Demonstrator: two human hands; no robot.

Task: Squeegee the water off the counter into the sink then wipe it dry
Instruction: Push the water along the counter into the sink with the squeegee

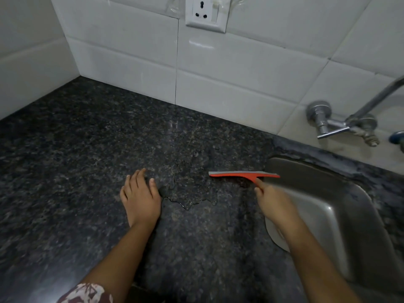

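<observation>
A dark speckled granite counter (65, 171) fills the middle of the view. A thin puddle of water (188, 191) spreads across it between my hands. My right hand (273, 202) grips the handle of an orange squeegee (242, 174) with a grey blade; the blade lies crosswise, its right end over the left rim of the steel sink (341, 206). My left hand (140, 197) rests flat on the counter, fingers apart, at the puddle's left edge.
White wall tiles run behind and to the left of the counter, with a socket plate (206, 13) above. A chrome tap (341, 125) juts from the wall over the sink at the right.
</observation>
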